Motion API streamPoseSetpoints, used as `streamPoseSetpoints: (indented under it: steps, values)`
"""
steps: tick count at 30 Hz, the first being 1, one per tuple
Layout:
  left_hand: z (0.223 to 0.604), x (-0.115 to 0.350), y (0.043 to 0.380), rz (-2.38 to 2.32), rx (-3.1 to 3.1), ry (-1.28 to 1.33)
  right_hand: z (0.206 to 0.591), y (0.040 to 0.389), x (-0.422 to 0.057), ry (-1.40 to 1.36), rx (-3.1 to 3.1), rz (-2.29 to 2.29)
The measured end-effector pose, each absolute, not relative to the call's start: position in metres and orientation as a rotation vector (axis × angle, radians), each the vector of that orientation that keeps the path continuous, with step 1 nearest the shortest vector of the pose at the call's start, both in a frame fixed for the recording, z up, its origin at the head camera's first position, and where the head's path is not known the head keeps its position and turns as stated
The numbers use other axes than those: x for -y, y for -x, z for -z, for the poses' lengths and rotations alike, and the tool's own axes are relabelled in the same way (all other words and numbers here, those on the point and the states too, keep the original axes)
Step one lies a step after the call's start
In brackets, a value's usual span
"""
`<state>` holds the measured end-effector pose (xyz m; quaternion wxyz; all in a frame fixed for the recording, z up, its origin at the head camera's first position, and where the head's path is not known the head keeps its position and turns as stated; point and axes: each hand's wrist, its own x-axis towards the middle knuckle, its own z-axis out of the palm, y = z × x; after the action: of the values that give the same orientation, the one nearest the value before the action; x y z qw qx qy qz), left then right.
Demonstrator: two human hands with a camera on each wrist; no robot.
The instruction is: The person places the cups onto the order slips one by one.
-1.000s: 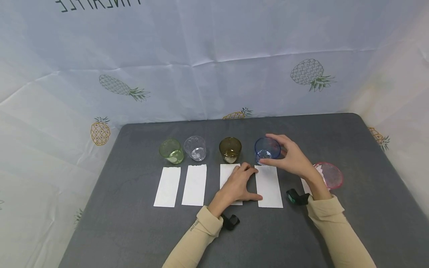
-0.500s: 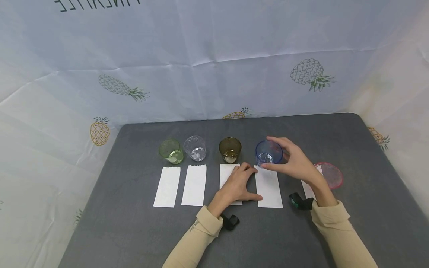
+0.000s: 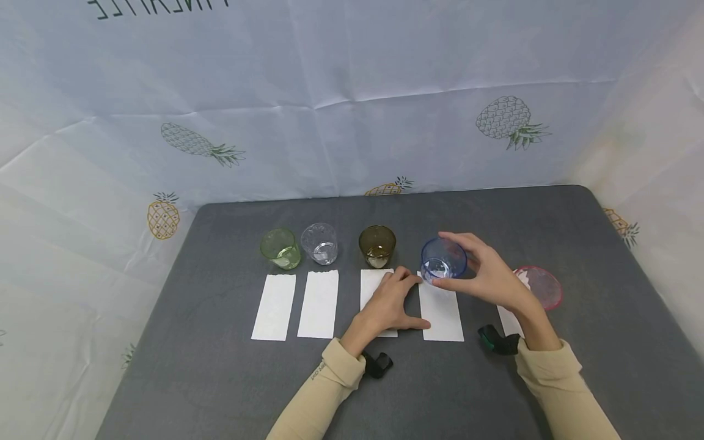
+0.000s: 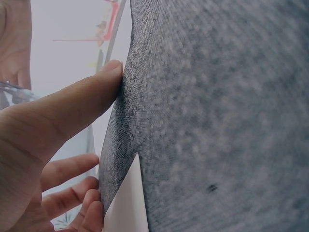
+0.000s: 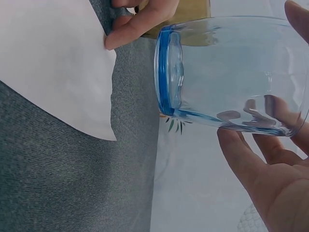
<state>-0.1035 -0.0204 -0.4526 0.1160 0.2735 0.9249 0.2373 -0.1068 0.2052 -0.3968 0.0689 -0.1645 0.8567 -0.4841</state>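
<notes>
The right hand (image 3: 489, 275) is gripping the blue glass (image 3: 443, 260) between thumb and fingers, its base overlapping the far torn edge of the paper strip (image 3: 442, 311); open table (image 3: 418, 214) is extending beyond those fingertips. The left hand (image 3: 387, 307) is lying loosely spread, thumb and a fingertip touching the strip's left edge. Compared with the earlier frame, hand and glass are sitting closer to the wearer, while the left fingers are holding position.

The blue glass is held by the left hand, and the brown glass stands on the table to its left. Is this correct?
The hand is wrong: the head view shows the right hand holding the blue glass. The brown glass does stand on the table to its left.
</notes>
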Motion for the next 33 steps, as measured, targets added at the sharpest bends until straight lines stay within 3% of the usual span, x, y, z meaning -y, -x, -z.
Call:
streamPoseSetpoints:
  steps: [33]
  values:
    - [0.455,0.020,0.105,-0.676,-2.719,-0.796,0.407,0.087,-0.213,0.548,-2.540,1.426]
